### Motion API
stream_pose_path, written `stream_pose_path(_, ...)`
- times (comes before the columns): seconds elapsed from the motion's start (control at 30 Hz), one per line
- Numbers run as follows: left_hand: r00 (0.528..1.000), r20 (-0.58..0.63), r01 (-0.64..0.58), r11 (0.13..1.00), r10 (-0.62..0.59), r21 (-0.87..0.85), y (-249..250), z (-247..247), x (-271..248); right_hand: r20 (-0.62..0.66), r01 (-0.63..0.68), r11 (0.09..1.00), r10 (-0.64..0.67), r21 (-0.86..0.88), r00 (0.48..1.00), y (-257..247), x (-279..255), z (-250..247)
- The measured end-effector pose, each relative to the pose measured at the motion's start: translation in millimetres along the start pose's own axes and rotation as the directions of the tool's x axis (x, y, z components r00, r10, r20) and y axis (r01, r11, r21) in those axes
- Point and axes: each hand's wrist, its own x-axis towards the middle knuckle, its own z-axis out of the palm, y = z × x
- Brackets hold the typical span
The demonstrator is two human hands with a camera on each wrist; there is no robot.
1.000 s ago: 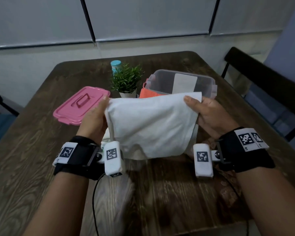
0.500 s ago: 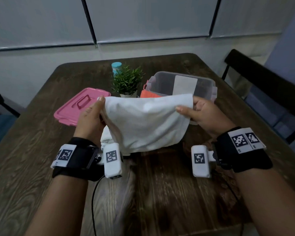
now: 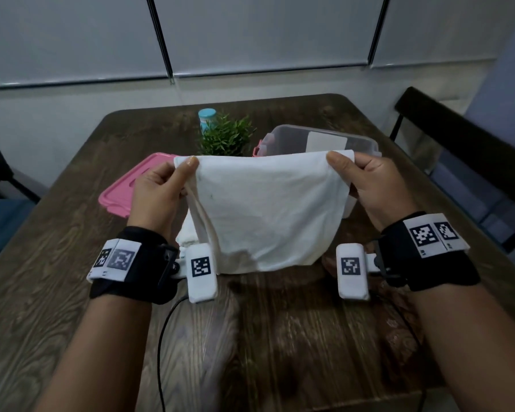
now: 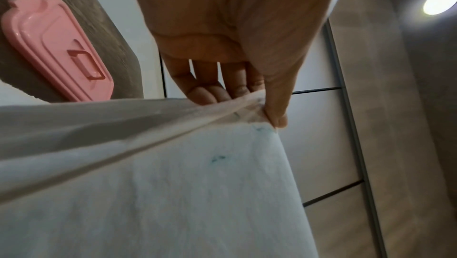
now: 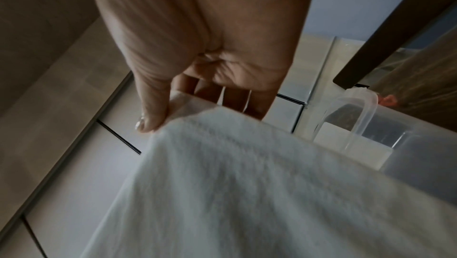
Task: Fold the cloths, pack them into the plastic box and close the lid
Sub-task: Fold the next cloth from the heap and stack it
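Mid-fold: white terry cloth [image 3: 265, 209] hangs above the dark wooden table [image 3: 72, 292], top corners pinched by left hand [image 3: 158, 197] and right hand [image 3: 369, 185], thumb in front, fingers behind. Looks already doubled over. Clear plastic box [image 3: 366, 144] open just behind it; contents hidden here. Pink plastic lid [image 3: 122, 191] lies off to the left. Left: finish fold, pack, close lid.

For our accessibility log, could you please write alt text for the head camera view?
Two hands hold a white cloth up by its top corners above a dark wooden table, the left hand and right hand each pinching one. Behind it sit a pink lid, a small green plant and a clear plastic box.
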Motion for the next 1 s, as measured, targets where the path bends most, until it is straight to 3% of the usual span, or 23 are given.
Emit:
stream_pose_path(0.13,0.997,0.064,-0.048,0.995,0.043,0.083,2,1,-2,0.048,0.008,0.996,-0.012,0.091,0.999,-5,-2,-2)
stream_pose_path(0.47,0.98,0.0,-0.189,0.92,0.201,0.343,8,4,5,-0.193,0.157,0.952,-0.211,-0.264,0.958,-2,3,-7)
stream_pose_path(0.53,0.977,-0.012,-0.193,0.912,0.212,0.361,10,0,7,-0.213,0.171,0.952,-0.228,-0.252,0.95,-3,3,-8)
stream_pose_path(0.67,0.981,-0.059,-0.163,0.957,0.182,0.238,11,-1,9,-0.226,0.114,0.993,-0.12,-0.039,0.967,-8,0,-6)
stream_pose_path(0.83,0.997,-0.016,-0.076,0.994,0.075,-0.081,10,8,1,-0.254,0.1,0.994,-0.107,-0.041,0.961,-6,-2,-6)
stream_pose_path(1.0,0.997,0.039,-0.068,0.991,0.073,-0.112,3,0,0,-0.203,0.086,0.996,-0.085,-0.003,0.976,-4,-2,-8)
